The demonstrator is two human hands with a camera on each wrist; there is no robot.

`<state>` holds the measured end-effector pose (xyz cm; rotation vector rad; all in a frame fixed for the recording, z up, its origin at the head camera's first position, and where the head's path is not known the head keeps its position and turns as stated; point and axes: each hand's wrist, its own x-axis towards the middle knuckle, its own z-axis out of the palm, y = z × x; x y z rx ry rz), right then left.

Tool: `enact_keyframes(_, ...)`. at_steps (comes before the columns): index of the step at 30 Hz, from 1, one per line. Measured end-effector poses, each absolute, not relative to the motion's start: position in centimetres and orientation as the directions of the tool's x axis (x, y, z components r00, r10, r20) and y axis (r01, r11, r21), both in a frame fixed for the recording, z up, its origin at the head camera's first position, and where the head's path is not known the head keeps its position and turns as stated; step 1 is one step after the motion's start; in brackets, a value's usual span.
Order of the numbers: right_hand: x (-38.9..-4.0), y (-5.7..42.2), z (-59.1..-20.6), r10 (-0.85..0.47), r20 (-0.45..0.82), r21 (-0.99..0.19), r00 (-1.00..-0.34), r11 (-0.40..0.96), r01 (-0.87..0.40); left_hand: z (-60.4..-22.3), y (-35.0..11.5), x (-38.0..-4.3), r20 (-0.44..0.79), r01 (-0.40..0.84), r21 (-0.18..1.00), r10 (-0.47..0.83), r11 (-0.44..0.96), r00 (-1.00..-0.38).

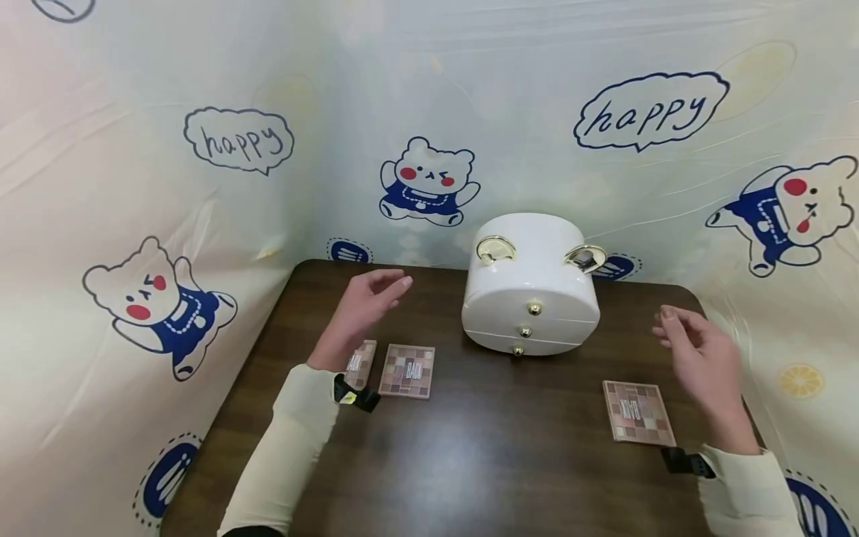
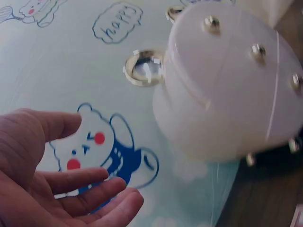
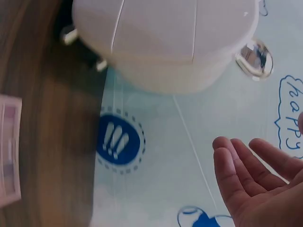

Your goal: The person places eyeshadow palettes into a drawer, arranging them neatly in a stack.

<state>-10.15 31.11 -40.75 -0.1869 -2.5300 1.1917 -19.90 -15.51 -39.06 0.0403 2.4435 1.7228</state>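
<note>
A white rounded box (image 1: 530, 291) with gold drawer knobs and two gold-rimmed ear shapes stands at the back of the table. To its left my left hand (image 1: 365, 309) hovers with relaxed fingers, holding nothing. In the left wrist view that hand (image 2: 71, 175) has its thumb apart from the fingers. My right hand (image 1: 701, 358) is in the air to the box's right, its fingers loosely bent; the right wrist view shows this hand (image 3: 265, 184) holding nothing. A checkered palette (image 1: 407, 371) lies near the left wrist, and another palette (image 1: 639, 412) near the right wrist.
A third palette (image 1: 360, 364) is partly hidden behind the left wrist. The dark wooden table (image 1: 456, 462) has rounded back corners. Around it hangs a pale curtain (image 1: 322, 89) printed with bears and the word happy, close behind the box.
</note>
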Motion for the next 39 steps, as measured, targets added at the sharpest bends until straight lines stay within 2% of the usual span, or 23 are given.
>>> enact_keyframes(6,-10.4,29.7,-41.6,0.295,0.157,-0.901,-0.943,0.433,-0.015,-39.2,-12.6,-20.7,-0.128,-0.106,0.981,0.131,0.164,-0.983)
enact_keyframes(10,-10.6,28.6,-42.1,0.299,0.090,-0.986,-0.950,0.162,-0.042,-39.6,-10.6,-21.7,-0.156,-0.142,0.985,0.159,0.094,-0.975)
enact_keyframes(13,-10.6,27.7,-42.4,0.291,0.049,-0.998,-0.955,-0.028,-0.060,-39.9,-9.0,-22.7,-0.184,-0.174,0.982,0.181,0.069,-0.966)
enact_keyframes(17,-10.8,26.3,-42.6,0.290,0.004,-0.987,-0.957,-0.154,-0.051,-40.1,-7.3,-23.5,-0.226,-0.211,0.972,0.181,0.103,-0.957)
enact_keyframes(27,-12.5,22.4,-42.7,0.304,-0.075,-0.956,-0.950,-0.294,-0.019,-39.9,-5.2,-24.2,-0.252,-0.215,0.950,0.150,0.228,-0.956)
enact_keyframes(39,-13.9,19.7,-43.8,0.248,-0.153,-0.947,-0.956,-0.315,0.070,-39.9,-3.6,-24.4,-0.232,-0.169,0.891,0.103,0.421,-0.967)
